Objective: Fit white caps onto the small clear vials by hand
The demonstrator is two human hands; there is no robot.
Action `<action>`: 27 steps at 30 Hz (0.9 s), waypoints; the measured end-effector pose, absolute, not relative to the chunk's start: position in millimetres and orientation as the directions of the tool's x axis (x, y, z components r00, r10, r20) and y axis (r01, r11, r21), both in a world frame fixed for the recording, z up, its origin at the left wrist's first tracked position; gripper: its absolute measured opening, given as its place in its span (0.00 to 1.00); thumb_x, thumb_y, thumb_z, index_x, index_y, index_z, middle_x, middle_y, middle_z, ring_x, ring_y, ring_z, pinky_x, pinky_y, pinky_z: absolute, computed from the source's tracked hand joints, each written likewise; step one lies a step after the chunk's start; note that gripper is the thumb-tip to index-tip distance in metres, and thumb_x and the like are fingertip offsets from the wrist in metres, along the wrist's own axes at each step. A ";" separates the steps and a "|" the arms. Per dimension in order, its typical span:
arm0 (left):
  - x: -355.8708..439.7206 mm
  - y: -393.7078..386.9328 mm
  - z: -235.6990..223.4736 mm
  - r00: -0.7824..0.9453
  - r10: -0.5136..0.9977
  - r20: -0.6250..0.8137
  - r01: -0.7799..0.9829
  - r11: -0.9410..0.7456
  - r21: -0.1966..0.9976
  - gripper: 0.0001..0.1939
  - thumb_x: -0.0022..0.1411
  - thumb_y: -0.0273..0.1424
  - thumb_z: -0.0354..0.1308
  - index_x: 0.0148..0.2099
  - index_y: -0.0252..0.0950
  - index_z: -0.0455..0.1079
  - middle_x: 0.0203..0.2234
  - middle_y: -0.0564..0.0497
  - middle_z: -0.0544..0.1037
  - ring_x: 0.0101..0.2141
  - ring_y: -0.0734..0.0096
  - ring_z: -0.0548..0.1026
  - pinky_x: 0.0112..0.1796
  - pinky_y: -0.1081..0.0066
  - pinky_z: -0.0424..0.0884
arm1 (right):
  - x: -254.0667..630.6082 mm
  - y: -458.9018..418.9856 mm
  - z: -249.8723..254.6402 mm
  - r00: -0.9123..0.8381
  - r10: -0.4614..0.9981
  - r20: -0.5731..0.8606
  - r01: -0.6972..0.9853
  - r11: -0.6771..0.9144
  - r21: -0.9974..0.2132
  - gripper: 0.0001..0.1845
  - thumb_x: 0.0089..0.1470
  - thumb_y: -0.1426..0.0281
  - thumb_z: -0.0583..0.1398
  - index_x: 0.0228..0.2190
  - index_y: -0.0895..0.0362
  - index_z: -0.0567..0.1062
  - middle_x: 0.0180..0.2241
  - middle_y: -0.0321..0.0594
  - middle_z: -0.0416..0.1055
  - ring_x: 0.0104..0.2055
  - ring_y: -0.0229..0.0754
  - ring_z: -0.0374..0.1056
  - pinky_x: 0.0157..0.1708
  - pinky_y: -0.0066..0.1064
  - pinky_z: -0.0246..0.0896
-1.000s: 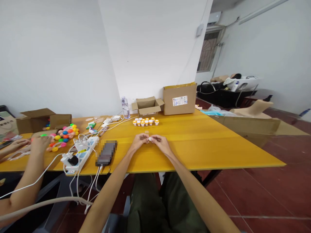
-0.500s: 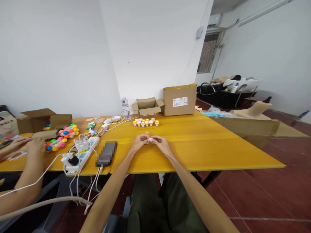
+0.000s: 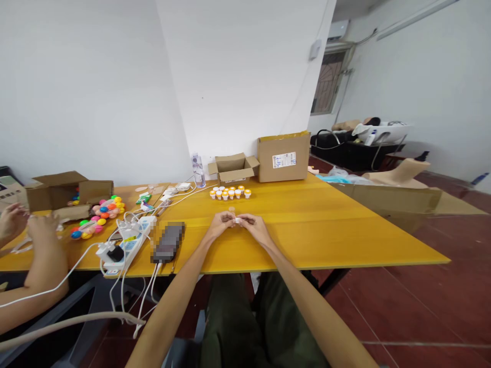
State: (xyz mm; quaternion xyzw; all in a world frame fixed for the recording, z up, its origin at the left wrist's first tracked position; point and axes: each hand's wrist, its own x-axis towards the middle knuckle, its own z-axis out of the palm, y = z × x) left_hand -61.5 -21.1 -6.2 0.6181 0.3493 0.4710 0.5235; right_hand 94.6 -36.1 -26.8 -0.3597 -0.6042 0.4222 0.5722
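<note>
Between my two hands, just above the yellow tabletop (image 3: 330, 235), is a small white piece (image 3: 237, 221), too small to name. My left hand (image 3: 222, 224) pinches it from the left. From the other side, my right hand (image 3: 253, 226) closes its thumb and fingers on the same piece. A small pale disc (image 3: 231, 209) shows just beyond my fingertips. Farther back stand several small white pieces with round orange-and-white tops (image 3: 230, 193), grouped in rows.
Behind the rows are an open carton (image 3: 235, 168), a taller closed carton (image 3: 284, 158) and a water bottle (image 3: 198, 171). On the left lie a phone (image 3: 169, 243), a power strip (image 3: 132, 245) with cables and colourful ball toys (image 3: 109, 207). A co-worker's hands (image 3: 42, 230) are at far left.
My hands hold almost the same pose around the small white piece. At far left, the co-worker's hands have lifted and shifted left.
</note>
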 end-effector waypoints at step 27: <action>-59.7 -20.7 -7.1 0.234 0.933 0.273 -0.016 -0.277 0.961 0.12 0.41 0.34 0.69 0.26 0.34 0.71 0.23 0.53 0.76 0.24 0.75 0.71 0.30 0.73 0.68 | 92.8 -39.2 -22.7 -0.043 0.936 0.348 -0.040 0.347 -0.937 0.11 0.40 0.62 0.63 0.26 0.56 0.76 0.25 0.38 0.75 0.26 0.40 0.69 0.29 0.32 0.66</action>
